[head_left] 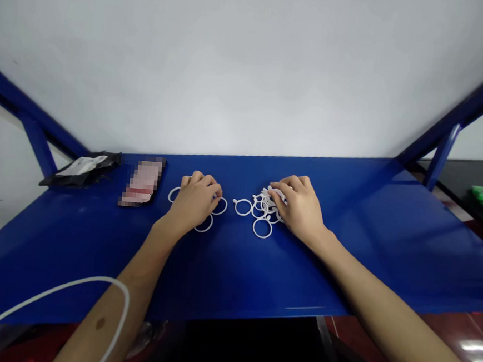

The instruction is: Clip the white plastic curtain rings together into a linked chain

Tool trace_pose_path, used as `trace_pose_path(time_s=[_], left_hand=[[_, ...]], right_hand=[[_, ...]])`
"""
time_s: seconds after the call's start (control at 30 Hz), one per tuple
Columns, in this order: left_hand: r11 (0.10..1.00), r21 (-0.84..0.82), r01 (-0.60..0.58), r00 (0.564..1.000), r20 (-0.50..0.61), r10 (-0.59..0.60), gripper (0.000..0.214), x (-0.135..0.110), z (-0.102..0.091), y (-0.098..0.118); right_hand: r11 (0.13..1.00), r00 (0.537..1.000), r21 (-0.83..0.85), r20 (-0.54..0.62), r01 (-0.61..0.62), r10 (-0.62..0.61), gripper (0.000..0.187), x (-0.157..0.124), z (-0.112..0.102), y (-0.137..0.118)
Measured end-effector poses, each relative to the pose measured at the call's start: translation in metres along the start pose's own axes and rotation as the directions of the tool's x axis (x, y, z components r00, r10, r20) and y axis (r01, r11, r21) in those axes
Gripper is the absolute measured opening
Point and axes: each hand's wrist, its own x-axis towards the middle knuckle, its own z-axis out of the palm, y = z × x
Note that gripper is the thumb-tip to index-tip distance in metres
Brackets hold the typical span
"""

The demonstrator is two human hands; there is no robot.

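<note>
Several thin white plastic curtain rings, each with a small eyelet, lie on the blue tabletop in two groups. My left hand rests over the left group with its fingers curled down. Rings show around it, such as one white ring by the thumb; whatever is under the palm and fingertips is hidden. At the right, my right hand reaches into a heap of rings, its thumb and bent fingers closed around some of them. Between the hands lies a single ring, and another ring is nearer me.
A phone-shaped flat item, blurred out, lies left of my left hand. Beside it is a black plastic bag with a white label. A white cable loops across my left forearm. Blue frame braces rise at both sides, before a pale wall.
</note>
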Motion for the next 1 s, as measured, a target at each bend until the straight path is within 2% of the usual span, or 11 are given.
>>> trace_pose_path(time_s=[0.1, 0.2, 0.3, 0.4, 0.6, 0.7, 0.83, 1.0], left_hand=[[0.998, -0.060, -0.005, 0.997, -0.078, 0.000, 0.015, 0.001, -0.006, 0.009], [0.971, -0.229, -0.065, 0.987, -0.155, 0.030, 0.013, 0.001, -0.012, 0.021], [0.896, -0.414, -0.161, 0.971, -0.230, 0.068, 0.010, -0.002, -0.018, 0.034], [0.846, -0.501, -0.181, 0.964, -0.259, 0.054, 0.008, -0.004, -0.020, 0.043], [0.767, -0.627, -0.135, 0.970, -0.243, -0.028, 0.005, -0.007, -0.024, 0.051], [0.694, -0.715, -0.086, 0.981, -0.183, -0.067, 0.007, -0.007, -0.026, 0.052], [0.524, -0.851, -0.013, 0.993, -0.073, -0.094, 0.018, -0.006, -0.025, 0.050], [0.291, -0.956, 0.040, 0.993, 0.005, -0.120, 0.033, -0.006, -0.018, 0.048]], right_hand=[[0.994, 0.999, 0.098, -0.015, 0.050, -0.048, 0.027, -0.001, -0.003, -0.008], [0.971, 0.995, 0.227, 0.034, 0.079, -0.089, 0.028, -0.004, -0.005, -0.021], [0.933, 0.991, 0.357, 0.099, 0.053, -0.094, 0.029, -0.007, -0.006, -0.032], [0.897, 0.988, 0.441, 0.138, -0.003, -0.065, 0.025, -0.011, -0.005, -0.039], [0.854, 0.996, 0.519, 0.091, -0.039, -0.010, 0.021, -0.015, -0.004, -0.040], [0.823, 0.996, 0.565, 0.091, -0.061, 0.012, 0.020, -0.015, -0.004, -0.040], [0.769, 0.992, 0.628, 0.105, -0.118, 0.067, 0.019, -0.014, -0.006, -0.041], [0.711, 0.981, 0.678, 0.096, -0.187, 0.165, 0.012, -0.012, -0.008, -0.041]])
